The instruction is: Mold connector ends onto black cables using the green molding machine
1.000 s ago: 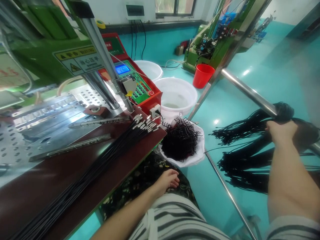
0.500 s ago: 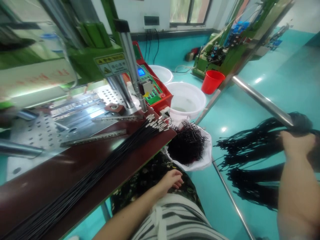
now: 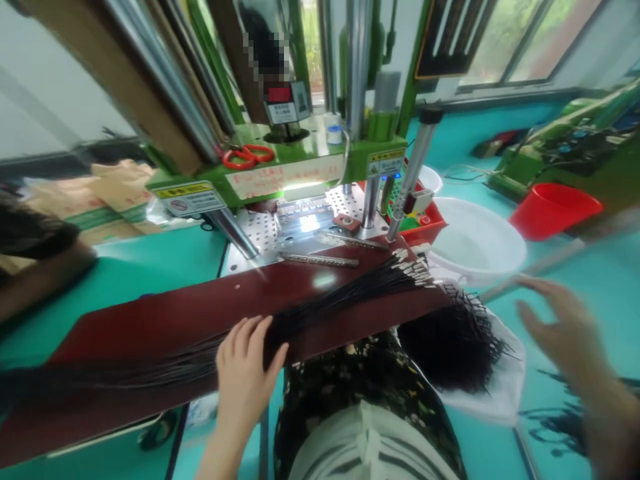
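Observation:
My left hand (image 3: 246, 363) lies over a long bundle of thin black cables (image 3: 340, 291), thumb apart from the fingers and not closed round it. The bundle runs along the brown worktop (image 3: 175, 307), its white ends at the right. My right hand (image 3: 567, 327) is in the air at the right, somewhat blurred, with its fingers apart and nothing in them. Below it, black cables (image 3: 565, 423) hang, partly hidden by my forearm. Between my hands, a white sack (image 3: 505, 393) holds a mass of black pieces.
Ahead stands a green press (image 3: 280, 167) with two metal strips (image 3: 320, 260) before its plate and red-handled scissors (image 3: 247, 157) on top. A red control box (image 3: 425, 227), white tub (image 3: 475, 240) and red bucket (image 3: 555, 210) are at the right. Another person's arm (image 3: 40, 267) is at the left.
My right hand has left the hanging black cables and moved up and inward. My left hand has gone from my lap onto the cable bundle. The view has turned left.

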The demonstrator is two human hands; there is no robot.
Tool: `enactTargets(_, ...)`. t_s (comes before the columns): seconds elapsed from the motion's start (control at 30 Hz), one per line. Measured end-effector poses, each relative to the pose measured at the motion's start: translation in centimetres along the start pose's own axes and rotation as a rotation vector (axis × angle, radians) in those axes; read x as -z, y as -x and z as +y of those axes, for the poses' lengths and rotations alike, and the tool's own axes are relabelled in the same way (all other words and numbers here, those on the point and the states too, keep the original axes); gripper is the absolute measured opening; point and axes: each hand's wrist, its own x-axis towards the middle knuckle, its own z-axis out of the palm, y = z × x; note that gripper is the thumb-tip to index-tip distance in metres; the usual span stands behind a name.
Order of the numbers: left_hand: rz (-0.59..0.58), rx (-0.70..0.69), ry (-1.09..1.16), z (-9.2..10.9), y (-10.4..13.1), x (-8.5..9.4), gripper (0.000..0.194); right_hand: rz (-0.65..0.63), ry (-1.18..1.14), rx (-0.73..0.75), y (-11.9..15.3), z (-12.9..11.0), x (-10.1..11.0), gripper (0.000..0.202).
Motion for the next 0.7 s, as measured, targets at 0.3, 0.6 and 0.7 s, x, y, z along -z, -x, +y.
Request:
enactTargets(0.3,-0.159,0.011,-0.375,-4.2,-0.4,-0.4,0.052,-0.39,-0.309,0.559,-6.1,-15.4,-13.3,0.026)
enactTargets(0.6,-0.295,-0.031,-0.348,-6.2,-7.6,-1.6,0.049,-0.058,-0.096,0.578,-4.8,-13.0,-14.7,0.019)
enactTargets(0.7,-0.382,-0.07,-0.282,-5.1,-8.1,-1.6,0.056,-0.036,-0.182,0.571,-4.8,-13.3,-14.5,0.015)
